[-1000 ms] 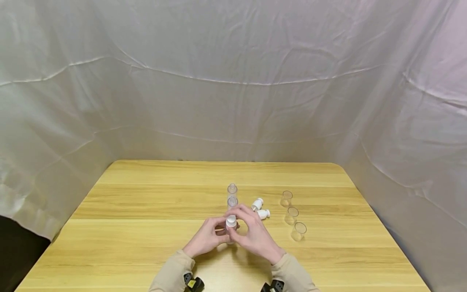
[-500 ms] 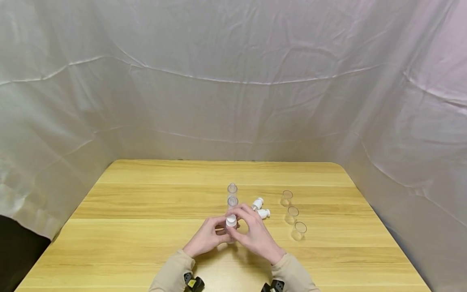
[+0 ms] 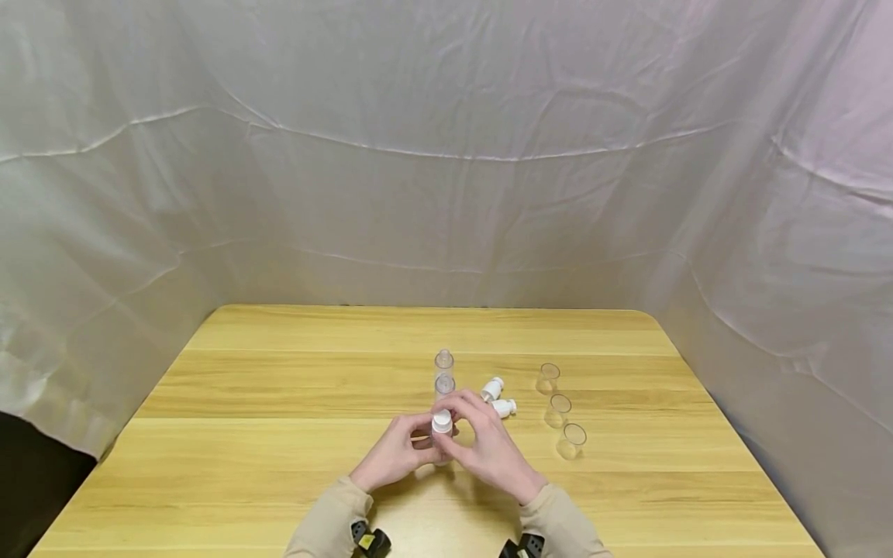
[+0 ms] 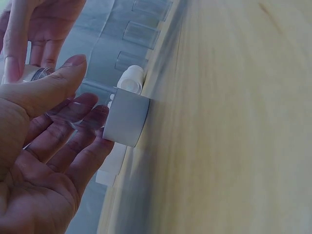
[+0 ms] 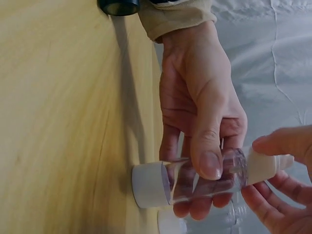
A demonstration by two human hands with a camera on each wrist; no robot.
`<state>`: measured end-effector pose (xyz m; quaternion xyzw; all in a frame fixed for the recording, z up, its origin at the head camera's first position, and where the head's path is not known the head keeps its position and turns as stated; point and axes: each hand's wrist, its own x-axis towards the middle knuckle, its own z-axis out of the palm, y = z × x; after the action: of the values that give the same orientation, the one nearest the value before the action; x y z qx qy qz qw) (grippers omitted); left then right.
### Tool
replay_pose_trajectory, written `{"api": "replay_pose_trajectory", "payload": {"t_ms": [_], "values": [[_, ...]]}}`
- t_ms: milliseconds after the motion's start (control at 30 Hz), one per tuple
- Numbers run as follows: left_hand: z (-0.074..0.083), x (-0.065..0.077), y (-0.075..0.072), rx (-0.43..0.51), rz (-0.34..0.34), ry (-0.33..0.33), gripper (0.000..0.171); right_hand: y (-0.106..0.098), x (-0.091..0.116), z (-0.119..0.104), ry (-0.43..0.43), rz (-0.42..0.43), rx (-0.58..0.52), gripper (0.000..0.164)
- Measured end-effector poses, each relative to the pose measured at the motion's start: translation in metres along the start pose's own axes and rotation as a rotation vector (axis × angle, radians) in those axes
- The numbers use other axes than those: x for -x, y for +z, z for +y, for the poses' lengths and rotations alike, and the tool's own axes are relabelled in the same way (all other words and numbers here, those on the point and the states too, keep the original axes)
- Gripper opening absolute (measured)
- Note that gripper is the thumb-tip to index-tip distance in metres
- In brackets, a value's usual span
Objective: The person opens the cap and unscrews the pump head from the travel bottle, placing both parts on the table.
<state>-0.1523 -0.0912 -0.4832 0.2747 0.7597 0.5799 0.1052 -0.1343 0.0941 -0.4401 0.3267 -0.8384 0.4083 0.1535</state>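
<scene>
My left hand (image 3: 398, 456) grips the clear body of a small pump bottle (image 5: 230, 181), thumb on one side and fingers behind. The bottle is upright in the head view, with its white base (image 4: 126, 117) close over the table. At its top, the thumb and fingers of my right hand (image 3: 484, 448) pinch the white pump top (image 5: 261, 165), which sits at the bottle's mouth. Just beyond the hands stand two more clear bottles (image 3: 444, 384) in a line. A pair of white pump tops (image 3: 492, 389) lies beside them, near my right fingers.
Three clear caps (image 3: 572, 440) stand in a slanting row to the right on the wooden table (image 3: 279, 465). Pale grey cloth (image 3: 446, 209) hangs behind the table and along both sides.
My right fingers have shifted very slightly around the white pump top. The left hand, the bottle and the other things on the table stay where they were.
</scene>
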Motion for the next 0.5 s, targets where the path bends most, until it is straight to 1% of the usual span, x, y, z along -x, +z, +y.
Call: {"api": "replay_pose_trajectory", "payload": {"t_ms": [133, 233, 367, 500], "values": [[0.0011, 0.0005, -0.0004, -0.009, 0.003, -0.006, 0.045, -0.0021, 0.0008, -0.0001, -0.010, -0.029, -0.013, 0.038], [0.0016, 0.0011, -0.0009, -0.014, 0.001, -0.004, 0.046, -0.0019, 0.0015, 0.0005, -0.005, -0.031, -0.017, 0.039], [0.0011, 0.0011, -0.0010, -0.006, -0.002, 0.000, 0.049, 0.0001, 0.0011, 0.0013, -0.005, -0.002, -0.017, 0.038], [0.0006, 0.0004, -0.0006, -0.005, -0.003, -0.002, 0.049, 0.0013, -0.0003, 0.0015, -0.028, 0.031, -0.015, 0.034]]}}
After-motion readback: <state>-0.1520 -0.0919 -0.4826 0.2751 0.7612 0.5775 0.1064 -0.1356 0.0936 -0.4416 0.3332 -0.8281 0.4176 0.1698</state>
